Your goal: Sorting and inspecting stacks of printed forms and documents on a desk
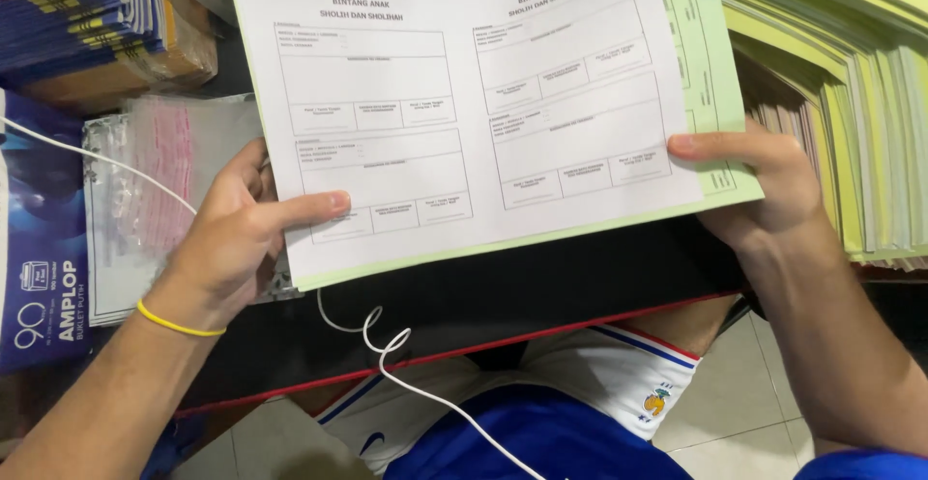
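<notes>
Both of my hands hold up a white printed sheet [464, 103] with boxed forms on it, lying on top of a pale green sheet [710, 64] that shows along the right and bottom edges. My left hand [237, 233] grips the lower left corner, thumb on the front. My right hand [764, 185] pinches the lower right edge, thumb across the paper. A yellow band circles my left wrist [179, 323].
A black desk with a red edge [483, 296] lies under the sheets. A tall pile of yellow and green paper [851, 103] stands right. Clear plastic sleeves [159, 166], a blue box [39, 238] and stacked blue booklets [77, 6] sit left. A white cable [387, 345] hangs down.
</notes>
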